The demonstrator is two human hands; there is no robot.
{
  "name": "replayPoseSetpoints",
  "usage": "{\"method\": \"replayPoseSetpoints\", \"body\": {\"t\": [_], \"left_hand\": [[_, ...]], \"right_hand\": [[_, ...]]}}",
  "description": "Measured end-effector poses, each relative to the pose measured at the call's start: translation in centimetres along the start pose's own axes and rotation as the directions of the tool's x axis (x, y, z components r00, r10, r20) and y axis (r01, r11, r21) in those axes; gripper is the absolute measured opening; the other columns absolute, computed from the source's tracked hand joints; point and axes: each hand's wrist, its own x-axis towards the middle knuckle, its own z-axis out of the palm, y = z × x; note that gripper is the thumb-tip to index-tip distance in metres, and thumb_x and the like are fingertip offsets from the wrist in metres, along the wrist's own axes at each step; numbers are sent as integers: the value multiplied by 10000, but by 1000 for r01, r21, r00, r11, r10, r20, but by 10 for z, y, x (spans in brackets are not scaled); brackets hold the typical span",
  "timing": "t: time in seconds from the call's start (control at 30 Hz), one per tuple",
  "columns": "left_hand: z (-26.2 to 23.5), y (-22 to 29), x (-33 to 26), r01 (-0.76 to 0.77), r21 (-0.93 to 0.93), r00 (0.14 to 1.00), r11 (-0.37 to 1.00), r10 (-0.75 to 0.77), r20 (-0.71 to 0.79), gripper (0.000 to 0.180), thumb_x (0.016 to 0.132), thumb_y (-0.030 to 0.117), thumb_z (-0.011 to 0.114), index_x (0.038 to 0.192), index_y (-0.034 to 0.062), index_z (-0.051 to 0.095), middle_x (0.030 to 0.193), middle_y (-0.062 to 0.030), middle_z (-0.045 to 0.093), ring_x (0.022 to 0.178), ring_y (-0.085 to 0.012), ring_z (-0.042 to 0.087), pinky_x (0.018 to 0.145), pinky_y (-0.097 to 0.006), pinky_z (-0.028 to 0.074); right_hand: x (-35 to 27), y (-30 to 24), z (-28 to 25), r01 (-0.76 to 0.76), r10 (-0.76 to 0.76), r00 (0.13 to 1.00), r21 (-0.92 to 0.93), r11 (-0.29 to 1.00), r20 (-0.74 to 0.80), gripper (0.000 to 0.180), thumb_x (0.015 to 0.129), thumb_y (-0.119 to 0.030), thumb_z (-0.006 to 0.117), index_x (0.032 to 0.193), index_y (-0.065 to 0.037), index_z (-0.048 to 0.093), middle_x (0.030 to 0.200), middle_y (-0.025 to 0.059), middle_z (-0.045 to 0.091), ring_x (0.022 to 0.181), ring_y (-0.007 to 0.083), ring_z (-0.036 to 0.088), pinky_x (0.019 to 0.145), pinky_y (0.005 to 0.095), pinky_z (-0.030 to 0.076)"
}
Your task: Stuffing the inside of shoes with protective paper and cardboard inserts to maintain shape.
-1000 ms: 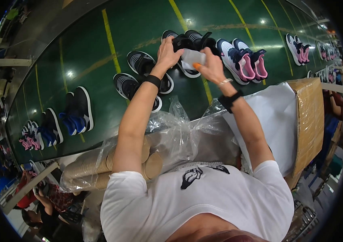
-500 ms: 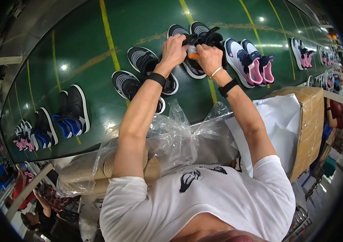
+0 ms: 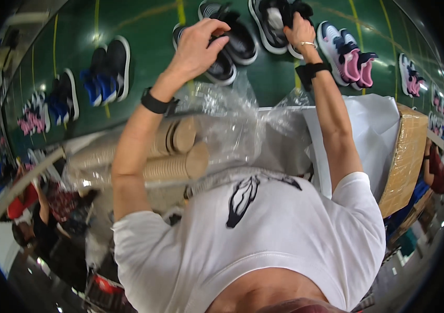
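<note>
I note the right hand (image 3: 297,26) clamped on a black shoe (image 3: 274,21), the left hand (image 3: 201,47) half-curled, empty, above another black shoe (image 3: 222,52) on the green belt (image 3: 143,31)

Roughly six shoe pairs (image 3: 109,68), two hands (image 3: 198,47).

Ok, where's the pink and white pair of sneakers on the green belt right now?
In the head view, the pink and white pair of sneakers lies upper right on the green belt, just right of the right hand gripping a black sneaker.

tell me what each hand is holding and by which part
The right hand grips a black shoe near its opening. The left hand touches another black shoe; its hold is unclear.
</note>
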Motion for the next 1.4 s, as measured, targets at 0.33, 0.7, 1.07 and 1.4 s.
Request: {"method": "replayPoseSetpoints", "body": {"t": [0.33, 0.7, 1.07, 1.4], "left_hand": [[-49, 63, -229, 80, 178, 996, 981, -75, -38, 256, 724, 57, 663, 975, 30, 618, 935, -110, 622, 838, -278, 599, 740, -321, 472], [20, 84, -294, 54, 377, 998, 925, -57, -5, 662, 688, 250, 745, 1250, 20, 480, 1102, -156, 574, 1034, -328, 513, 902, -437, 363], [35, 144, -242, 393, -718, 917, 574, -192, 349, 643, 737, 153, 724, 1279, 12, 408, 1088, -66, 563, 980, -142, 548, 826, -283, 465], [103, 175, -175, 489, -549, 747, 678, -1, 664, 354, 831, 105, 631, 1151, -5, 529, 973, -16, 589, 884, -80, 540, 773, -238, 456]], "right_hand": [[-140, -103, -13, 427, -398, 902, 464, 776, -165, 148, 754, -145, 685, 844, -65, 598, 762, 78, 644, 670, 238, 631, 589, 329, 496], [-327, -148, 3, 814, -958, 174, 514, 270, 227, 119, 677, -157, 628, 698, -39, 624, 745, 122, 633, 710, 313, 614, 608, 402, 485], [-317, -36, -171, 518, -823, 545, 836, 183, -157, 203, 779, -171, 681, 882, -11, 609, 889, 130, 612, 822, 310, 581, 726, 370, 464], [-336, 249, -119, 40, 140, 749, 255, 966, -647, 248, 764, -150, 680, 960, 1, 666, 973, 141, 662, 943, 289, 621, 826, 346, 480]]}}
